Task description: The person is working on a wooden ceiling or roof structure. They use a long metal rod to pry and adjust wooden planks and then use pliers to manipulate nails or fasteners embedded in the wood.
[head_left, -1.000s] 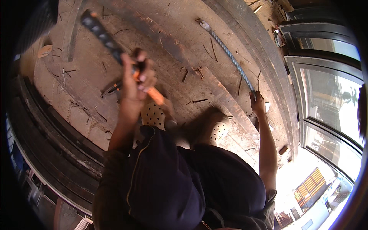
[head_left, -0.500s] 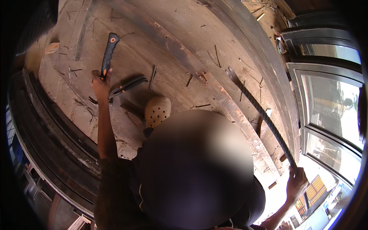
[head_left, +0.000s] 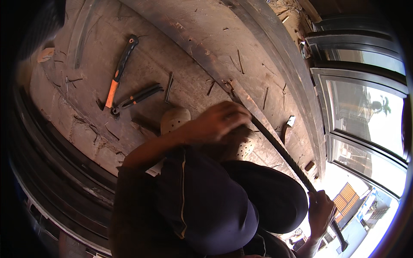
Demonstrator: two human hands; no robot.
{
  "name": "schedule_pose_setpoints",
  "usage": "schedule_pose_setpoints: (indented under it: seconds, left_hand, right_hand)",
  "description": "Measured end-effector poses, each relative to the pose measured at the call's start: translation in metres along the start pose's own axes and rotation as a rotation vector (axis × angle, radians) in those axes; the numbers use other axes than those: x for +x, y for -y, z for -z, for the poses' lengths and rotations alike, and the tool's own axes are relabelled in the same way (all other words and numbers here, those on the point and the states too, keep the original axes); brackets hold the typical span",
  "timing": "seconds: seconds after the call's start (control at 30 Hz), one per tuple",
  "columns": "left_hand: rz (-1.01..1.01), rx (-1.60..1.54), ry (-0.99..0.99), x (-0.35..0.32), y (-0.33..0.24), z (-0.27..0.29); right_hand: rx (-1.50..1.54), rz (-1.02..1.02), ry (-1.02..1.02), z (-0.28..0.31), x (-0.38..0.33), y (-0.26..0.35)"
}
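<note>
The left hand (head_left: 221, 122) is closed over the upper stretch of a long ribbed steel bar (head_left: 282, 150), fingers wrapped round it near the point where its far end meets the concrete floor (head_left: 180, 47). The right hand (head_left: 320, 210) is clenched in a fist round the lower end of the same bar, low at the right of the view. The bar is thus held at two well-separated points, which, judging by the grip, gives leverage and keeps its tip steady against the slab edge.

Just beyond the left hand, two pale perforated clogs (head_left: 174, 120) are seen on the floor, partly hidden by the forearm and by the dark cap (head_left: 202, 202) that fills the lower middle of the view. Further left, a hammer with an orange and black handle (head_left: 118, 73) is laid flat, and a pair of dark pliers (head_left: 137, 96) lies just beside its head. Short nails and wire offcuts (head_left: 238, 60) are scattered over the concrete. A glazed window frame (head_left: 361, 107) stands to the right, well apart from the bar.
</note>
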State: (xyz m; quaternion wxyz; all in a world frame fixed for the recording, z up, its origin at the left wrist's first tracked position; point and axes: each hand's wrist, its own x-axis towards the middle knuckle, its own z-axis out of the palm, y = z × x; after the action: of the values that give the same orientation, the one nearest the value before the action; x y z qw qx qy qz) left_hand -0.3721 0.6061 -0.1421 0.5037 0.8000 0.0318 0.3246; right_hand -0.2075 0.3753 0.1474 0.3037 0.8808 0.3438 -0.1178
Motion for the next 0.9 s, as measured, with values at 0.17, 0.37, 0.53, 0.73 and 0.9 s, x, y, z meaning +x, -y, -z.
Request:
schedule_pose_setpoints:
  seconds: [0.17,0.37,0.53,0.73,0.9]
  left_hand:
    - [-0.375,-0.066,0.137,0.053,-0.009,-0.092]
    - [-0.140,0.022,0.656,0.074,-0.011,-0.103]
    - [-0.166,0.018,0.490,0.070,0.002,-0.110]
    - [-0.210,0.055,0.482,0.079,0.004,-0.122]
    - [-0.202,0.033,0.312,0.068,-0.005,-0.130]
  right_hand:
    - [0.182,0.059,0.011,0.002,-0.004,0.018]
    - [0.308,0.019,0.008,-0.007,-0.005,0.016]
    - [0.093,0.043,-0.035,0.007,0.011,0.021]
    - [0.198,0.007,0.017,-0.008,0.016,0.006]
    - [0.209,0.009,0.071,-0.010,0.018,-0.003]
